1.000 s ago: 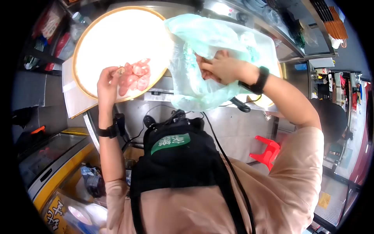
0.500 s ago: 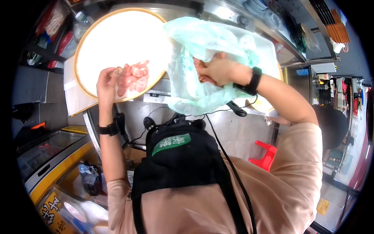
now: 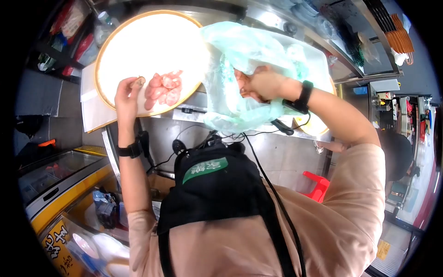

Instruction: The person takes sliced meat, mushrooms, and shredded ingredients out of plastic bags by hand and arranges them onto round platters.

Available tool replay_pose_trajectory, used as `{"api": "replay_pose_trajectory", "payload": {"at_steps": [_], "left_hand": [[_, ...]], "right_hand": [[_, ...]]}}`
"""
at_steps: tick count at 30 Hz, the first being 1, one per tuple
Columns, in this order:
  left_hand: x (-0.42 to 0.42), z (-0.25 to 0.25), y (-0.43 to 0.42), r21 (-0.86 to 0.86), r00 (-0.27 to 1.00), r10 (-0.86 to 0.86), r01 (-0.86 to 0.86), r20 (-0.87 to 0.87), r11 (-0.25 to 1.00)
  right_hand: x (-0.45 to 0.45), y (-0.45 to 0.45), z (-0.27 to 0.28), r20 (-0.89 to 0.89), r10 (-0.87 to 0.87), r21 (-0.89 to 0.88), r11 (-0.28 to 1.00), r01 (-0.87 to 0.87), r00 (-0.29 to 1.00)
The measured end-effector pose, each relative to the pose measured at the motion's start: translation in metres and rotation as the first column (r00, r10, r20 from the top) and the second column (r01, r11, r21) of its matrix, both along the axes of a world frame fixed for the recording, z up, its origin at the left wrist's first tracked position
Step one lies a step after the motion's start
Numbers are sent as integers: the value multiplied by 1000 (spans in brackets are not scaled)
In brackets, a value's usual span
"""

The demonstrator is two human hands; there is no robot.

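Note:
Between the thumb and fingers of my left hand (image 3: 128,94) is a small brownish piece (image 3: 140,81), held over the near edge of a round white tray (image 3: 102,92) with a tan rim. Just right of that hand, several pink meat pieces (image 3: 164,90) lie on the tray in a cluster. My right hand (image 3: 267,84) reaches into an open pale green plastic bag (image 3: 230,121), its fingers down among more reddish meat (image 3: 244,85). Those fingertips are partly hidden, and the hand is slightly blurred.
A red stool (image 3: 318,186) stands on the floor below the counter. Another person (image 3: 396,154) is at the right, partly hidden by my arm. A black cable (image 3: 277,198) runs down my front. A glass-topped freezer (image 3: 60,175) is at the lower left.
My right hand has shifted a little within the bag. My left hand keeps its grip on the small piece beside the meat cluster. The whole view has moved slightly.

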State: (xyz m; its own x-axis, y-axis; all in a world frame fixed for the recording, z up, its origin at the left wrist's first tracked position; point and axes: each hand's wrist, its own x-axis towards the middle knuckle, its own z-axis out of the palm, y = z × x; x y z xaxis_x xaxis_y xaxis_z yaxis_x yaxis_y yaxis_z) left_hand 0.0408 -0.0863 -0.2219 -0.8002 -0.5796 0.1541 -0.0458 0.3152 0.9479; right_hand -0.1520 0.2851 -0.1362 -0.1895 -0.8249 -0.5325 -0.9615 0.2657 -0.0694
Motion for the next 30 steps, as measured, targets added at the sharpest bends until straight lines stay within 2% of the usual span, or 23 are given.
{"api": "replay_pose_trajectory", "payload": {"at_steps": [2, 4, 5, 7, 8, 10, 11, 13, 14, 16, 17, 19, 20, 21, 24, 25, 28, 30], "left_hand": [[5, 2, -2, -14, 1000, 14, -15, -25, 1000], [10, 2, -8, 0, 999, 22, -22, -26, 1000], [12, 2, -10, 12, 1000, 16, -15, -26, 1000], [14, 1, -12, 30, 1000, 23, -22, -21, 999], [13, 2, -13, 40, 1000, 23, -22, -20, 999], [13, 8, -10, 51, 999, 40, -39, -22, 998], [14, 12, -8, 42, 999, 26, -25, -25, 999], [12, 13, -8, 27, 999, 19, -18, -34, 999], [11, 11, -12, 39, 999, 13, -11, -41, 999], [16, 9, -14, 58, 999, 16, -14, -35, 998], [16, 11, -16, 61, 1000, 11, -10, -12, 998], [9, 18, -24, 54, 1000, -1, 2, -8, 999], [9, 19, -25, 157, 998, -18, 28, -62, 987], [10, 18, -24, 262, 993, -34, 63, -112, 963], [5, 15, -42, 232, 992, -83, 104, -99, 967], [4, 4, -54, 251, 988, -82, 113, -132, 961], [13, 14, -63, 329, 983, -129, 165, -127, 930], [4, 3, -62, 364, 965, -219, 257, -144, 895]], "right_hand": [[-15, -4, 4, 38, -17, 18, 1000, 16, 999], [-26, -5, 33, 249, -313, -46, 941, 334, 916], [-27, 2, 36, 339, -346, -236, 869, 435, 875], [-30, 4, 48, 117, -328, -209, 915, 346, 938], [-28, 4, 55, 114, -326, -212, 915, 343, 939], [-20, 0, 68, 295, -557, -228, 748, 623, 777], [-17, 1, 70, 298, -550, -222, 755, 617, 780], [-16, 0, 72, 407, -595, -182, 691, 700, 693], [-22, -1, 71, 403, -582, -191, 702, 686, 707], [-27, 6, 67, 681, -483, -229, 573, 787, 550], [-25, 10, 66, 685, -483, -226, 571, 789, 546], [-17, 5, 85, 822, -436, -121, 497, 859, 368], [-15, 4, 95, 860, -403, -82, 494, 865, 312], [-14, 7, 95, 857, -412, -80, 487, 870, 309], [-7, 6, 103, 763, -513, -163, 436, 885, 393], [1, 2, 115, 746, -486, -259, 419, 870, 456], [16, -15, 125, 686, -573, -205, 438, 875, 448], [22, -10, 124, 751, -558, -107, 425, 899, 353]]}}
